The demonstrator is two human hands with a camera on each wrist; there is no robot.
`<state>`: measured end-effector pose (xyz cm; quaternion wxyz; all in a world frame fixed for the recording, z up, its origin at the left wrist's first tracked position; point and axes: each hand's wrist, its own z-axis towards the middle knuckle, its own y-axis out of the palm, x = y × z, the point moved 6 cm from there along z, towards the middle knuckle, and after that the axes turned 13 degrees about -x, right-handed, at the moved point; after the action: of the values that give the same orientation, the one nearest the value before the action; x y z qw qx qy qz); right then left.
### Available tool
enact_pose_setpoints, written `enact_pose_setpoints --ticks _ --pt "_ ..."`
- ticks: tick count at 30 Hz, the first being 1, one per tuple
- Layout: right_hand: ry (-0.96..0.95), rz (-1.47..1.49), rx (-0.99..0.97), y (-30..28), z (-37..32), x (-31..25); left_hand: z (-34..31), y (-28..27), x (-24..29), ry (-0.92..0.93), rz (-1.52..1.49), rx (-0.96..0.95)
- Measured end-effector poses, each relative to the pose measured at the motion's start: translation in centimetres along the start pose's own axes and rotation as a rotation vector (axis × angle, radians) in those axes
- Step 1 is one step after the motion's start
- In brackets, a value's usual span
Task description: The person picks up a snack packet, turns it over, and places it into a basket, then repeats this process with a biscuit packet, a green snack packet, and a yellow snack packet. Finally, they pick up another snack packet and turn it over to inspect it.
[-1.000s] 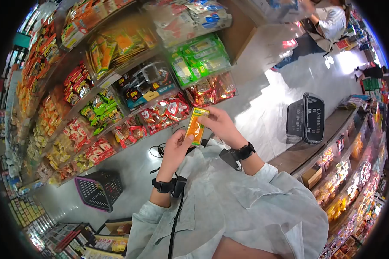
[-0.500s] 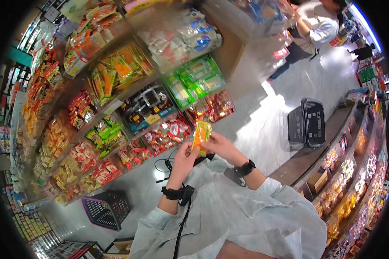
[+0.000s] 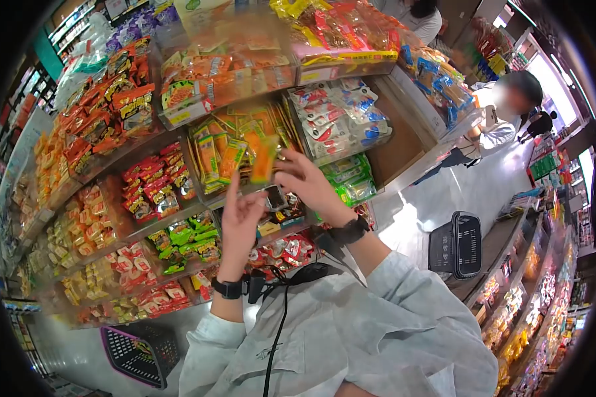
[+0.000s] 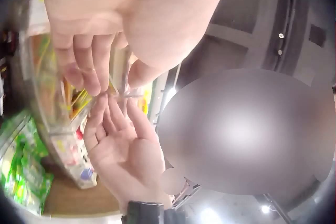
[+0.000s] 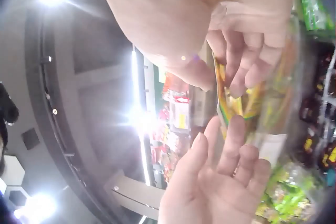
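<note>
A flat orange snack packet with yellow-green ends (image 3: 263, 161) is up in front of the shelf, slightly blurred. My right hand (image 3: 311, 192) pinches its side between thumb and fingers; the right wrist view shows the packet (image 5: 222, 90) almost edge-on there. Just left of it is my left hand (image 3: 242, 221), index finger stretched up beside the packet and the other fingers loosely bent, gripping nothing. Behind both hands, a bin holds several similar orange packets (image 3: 215, 155).
Bins of red packets (image 3: 155, 178), green packets (image 3: 184, 241) and white packets (image 3: 341, 116) surround that bin. A dark basket with a purple rim (image 3: 142, 357) stands on the floor at left, a black basket (image 3: 455, 245) at right. Another person (image 3: 496, 132) stands beyond the shelf.
Both hands held the packet low before; now they have risen toward the shelf with it, and the left hand has let go. The head view has tilted up toward the bins.
</note>
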<state>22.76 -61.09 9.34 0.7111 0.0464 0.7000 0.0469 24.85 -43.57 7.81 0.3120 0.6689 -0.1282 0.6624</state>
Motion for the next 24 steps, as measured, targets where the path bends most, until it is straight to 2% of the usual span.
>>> enact_pose_setpoints --ticks 3,6,8,12,16,19,21,24 --pt "-0.028 -0.069 0.049 1.0 1.6 -0.1 0.8 -2.6 0.6 -0.018 0.036 -0.013" --pt "0.210 -0.170 -0.027 0.6 -1.2 4.1 -1.0 -4.3 -3.2 -0.133 0.036 -0.078" --pt "0.292 -0.093 -0.059 -0.3 -4.7 6.9 -3.7 -4.7 -6.2 -0.214 0.025 -0.151" --pt "0.534 0.081 0.179 -3.9 -13.5 10.4 -10.1 -5.4 -12.6 -0.431 -0.096 -0.109" --pt "0.656 0.179 0.446 -8.4 -21.0 12.7 -13.7 -5.6 -14.6 -0.553 -0.064 -0.119" --pt "0.611 0.271 0.569 -10.5 -24.3 13.6 -13.2 -5.5 -14.4 -0.474 0.046 -0.131" --pt "0.551 0.363 0.613 -11.1 -25.6 14.5 -12.2 -5.3 -12.6 -0.451 0.120 -0.114" --pt "0.535 0.410 0.544 -10.9 -25.8 15.3 -11.0 -3.8 -9.1 -0.289 0.111 -0.099"
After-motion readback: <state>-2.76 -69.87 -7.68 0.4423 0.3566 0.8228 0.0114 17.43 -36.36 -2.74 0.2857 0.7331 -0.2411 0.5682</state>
